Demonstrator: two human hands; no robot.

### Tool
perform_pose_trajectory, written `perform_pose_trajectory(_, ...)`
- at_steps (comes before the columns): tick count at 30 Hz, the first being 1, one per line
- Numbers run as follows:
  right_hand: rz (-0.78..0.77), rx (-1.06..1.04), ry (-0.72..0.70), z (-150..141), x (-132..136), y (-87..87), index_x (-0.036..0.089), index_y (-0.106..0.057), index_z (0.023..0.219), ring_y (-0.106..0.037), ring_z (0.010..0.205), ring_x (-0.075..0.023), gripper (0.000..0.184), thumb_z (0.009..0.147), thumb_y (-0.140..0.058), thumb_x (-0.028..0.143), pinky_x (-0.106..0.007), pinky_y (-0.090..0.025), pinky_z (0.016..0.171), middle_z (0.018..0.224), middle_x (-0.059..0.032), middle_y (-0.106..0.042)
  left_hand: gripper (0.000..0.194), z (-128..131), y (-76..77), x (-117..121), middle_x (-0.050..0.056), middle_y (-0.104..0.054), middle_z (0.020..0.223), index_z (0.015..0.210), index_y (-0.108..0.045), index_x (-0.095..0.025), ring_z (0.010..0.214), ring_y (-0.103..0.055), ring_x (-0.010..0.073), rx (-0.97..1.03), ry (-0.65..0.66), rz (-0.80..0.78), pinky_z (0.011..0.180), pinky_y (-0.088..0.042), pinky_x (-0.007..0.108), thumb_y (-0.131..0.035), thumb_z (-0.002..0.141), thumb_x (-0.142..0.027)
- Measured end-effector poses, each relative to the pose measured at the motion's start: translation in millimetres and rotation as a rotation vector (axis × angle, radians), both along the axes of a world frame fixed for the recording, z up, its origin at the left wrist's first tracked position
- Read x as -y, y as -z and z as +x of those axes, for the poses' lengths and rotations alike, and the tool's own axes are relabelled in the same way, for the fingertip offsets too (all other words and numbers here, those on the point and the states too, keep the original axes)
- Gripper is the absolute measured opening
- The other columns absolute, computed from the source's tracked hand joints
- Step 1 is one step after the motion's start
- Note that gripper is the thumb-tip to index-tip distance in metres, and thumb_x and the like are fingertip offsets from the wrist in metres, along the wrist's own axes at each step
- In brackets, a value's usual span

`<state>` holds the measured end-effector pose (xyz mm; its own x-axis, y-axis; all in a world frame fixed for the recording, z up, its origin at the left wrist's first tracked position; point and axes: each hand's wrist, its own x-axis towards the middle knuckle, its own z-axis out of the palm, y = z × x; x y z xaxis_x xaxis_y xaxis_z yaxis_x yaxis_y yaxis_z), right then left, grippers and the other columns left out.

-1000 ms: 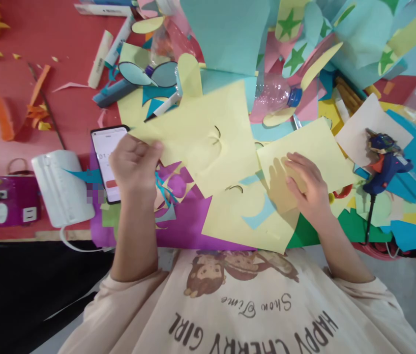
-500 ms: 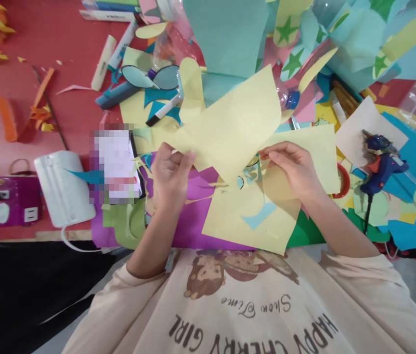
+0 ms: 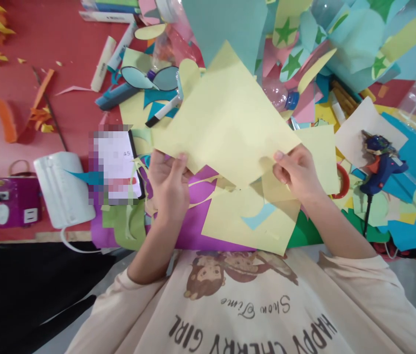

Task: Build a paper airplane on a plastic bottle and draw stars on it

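Note:
A pale yellow sheet of paper (image 3: pixel 226 113) is held up between both hands, one corner pointing away from me and one toward me. My left hand (image 3: pixel 171 179) pinches its left corner, thumb on top and fingers beneath. On the opposite corner, my right hand (image 3: pixel 296 172) grips with the thumb over curled fingers. Below the sheet lies another yellow paper (image 3: pixel 230 226), with a light blue paper scrap (image 3: pixel 259 216) on it. A purple sheet (image 3: pixel 193 226) lies under these. Thin yellow offcuts (image 3: pixel 202 184) are partly hidden by the held sheet.
A phone (image 3: pixel 117 167) and a white power bank-like box (image 3: pixel 64 189) lie at left. A blue glue gun (image 3: pixel 379 167) and a red tape roll (image 3: pixel 341 181) are at right. Markers (image 3: pixel 103 64), a bottle cap (image 3: pixel 292 101) and star-decorated paper pieces (image 3: pixel 285 34) crowd the far side.
My right hand has taken hold of the sheet's right corner. The sheet has turned and spread out flat between both hands, now covering the small blue cut-outs near the middle.

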<state>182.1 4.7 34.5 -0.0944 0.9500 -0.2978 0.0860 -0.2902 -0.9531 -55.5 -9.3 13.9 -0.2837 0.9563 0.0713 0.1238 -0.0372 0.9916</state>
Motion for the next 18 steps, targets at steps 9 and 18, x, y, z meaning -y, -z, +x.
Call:
perform_pose_trajectory(9, -0.236, 0.073, -0.159, 31.0, 20.9, -13.8, 0.02, -0.061, 0.073, -0.036, 0.037, -0.0071, 0.026, 0.078, -0.073, 0.043, -0.023, -0.023, 0.034, 0.048, 0.0061, -0.045, 0.02, -20.6, -0.6, 21.0, 0.001, -0.072, 0.109, 0.109, -0.066, -0.028, 0.094, -0.07, 0.0156, 0.062, -0.032, 0.158, 0.084, -0.057, 0.03, -0.054, 0.095, -0.034)
perform_pose_trajectory(18, -0.106, 0.405, -0.417, 30.8, 22.0, -6.5, 0.02, -0.066, 0.102, -0.059, 0.06, -0.0159, 0.027, 0.086, -0.062, 0.041, -0.027, -0.046, 0.053, 0.076, -0.0006, -0.069, 0.033, 7.7, 4.9, 38.5, 0.011, -0.058, 0.141, 0.131, -0.056, -0.021, 0.135, -0.052, 0.0263, -0.977, 0.868, 0.456, 0.109, -0.047, 0.046, -0.049, 0.099, -0.023)
